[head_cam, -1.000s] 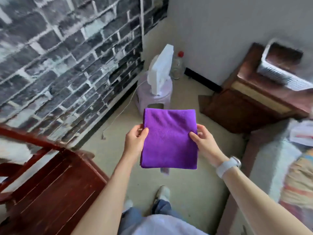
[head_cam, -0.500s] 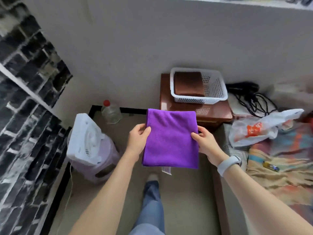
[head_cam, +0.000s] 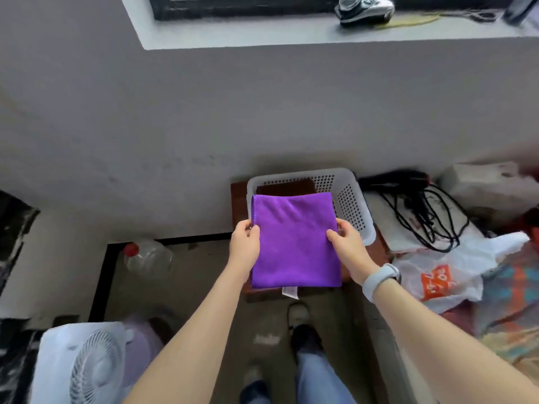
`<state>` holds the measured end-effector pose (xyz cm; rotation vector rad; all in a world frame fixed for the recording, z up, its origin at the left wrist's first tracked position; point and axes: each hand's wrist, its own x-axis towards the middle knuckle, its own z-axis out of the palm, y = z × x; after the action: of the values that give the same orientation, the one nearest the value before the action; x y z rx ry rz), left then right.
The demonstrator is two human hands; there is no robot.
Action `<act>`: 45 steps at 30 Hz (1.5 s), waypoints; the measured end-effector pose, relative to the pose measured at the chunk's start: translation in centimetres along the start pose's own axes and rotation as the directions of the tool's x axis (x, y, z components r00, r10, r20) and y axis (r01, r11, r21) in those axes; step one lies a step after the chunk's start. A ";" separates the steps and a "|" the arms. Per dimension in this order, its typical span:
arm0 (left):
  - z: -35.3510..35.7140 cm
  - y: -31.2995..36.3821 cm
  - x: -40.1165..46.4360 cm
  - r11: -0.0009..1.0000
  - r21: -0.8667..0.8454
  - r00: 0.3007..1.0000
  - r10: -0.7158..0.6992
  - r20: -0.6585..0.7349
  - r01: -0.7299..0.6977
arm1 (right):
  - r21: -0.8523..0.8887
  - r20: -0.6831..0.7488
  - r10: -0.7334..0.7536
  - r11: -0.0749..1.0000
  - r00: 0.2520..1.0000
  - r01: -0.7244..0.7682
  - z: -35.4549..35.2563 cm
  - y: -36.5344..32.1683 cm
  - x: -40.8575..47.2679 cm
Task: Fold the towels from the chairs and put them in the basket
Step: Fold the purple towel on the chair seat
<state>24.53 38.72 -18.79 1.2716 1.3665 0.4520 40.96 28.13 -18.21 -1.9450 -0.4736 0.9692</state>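
A folded purple towel [head_cam: 294,240] is held flat in the air between both hands. My left hand [head_cam: 244,243] pinches its left edge, thumb on top. My right hand [head_cam: 348,246] pinches its right edge. The towel's far part overlaps the white perforated basket [head_cam: 348,199], which stands on a dark wooden stand [head_cam: 237,199] against the wall. A brown folded towel [head_cam: 287,188] lies inside the basket, mostly hidden by the purple one. A small white label hangs from the purple towel's near edge.
A white fan [head_cam: 84,365] on a lilac stool stands at lower left, a clear bottle with a red cap [head_cam: 147,258] beyond it. Black cables [head_cam: 423,217], a white plastic bag [head_cam: 446,272] and a patterned cloth lie to the right. My feet are below.
The view has swung right from the brick wall and chair toward the basket. Both hands kept hold of the purple towel and carried it forward until it overlaps the basket.
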 end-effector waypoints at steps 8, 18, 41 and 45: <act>5.8 0.7 8.6 0.989 0.113 0.988 -0.087 -0.125 0.101 | -0.014 0.148 0.054 0.999 0.988 -0.053 -0.2 0.2 11.1; 8.4 -0.7 9.4 0.980 0.186 0.903 0.016 -0.430 0.072 | -0.022 0.248 0.027 1.000 0.968 -0.022 0.1 1.6 14.8; 10.6 -4.8 15.1 0.473 0.852 0.931 0.361 0.047 -0.226 | -0.753 0.472 -0.315 0.342 0.823 0.563 3.7 5.4 18.1; 10.7 -4.2 15.0 0.414 0.883 0.929 0.366 0.063 -0.223 | -0.735 0.494 -0.312 0.350 0.812 0.581 3.6 4.8 18.0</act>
<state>35.82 45.83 -32.10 2.4347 1.5467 0.0044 49.19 39.17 -31.30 -2.2880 -1.9056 0.6242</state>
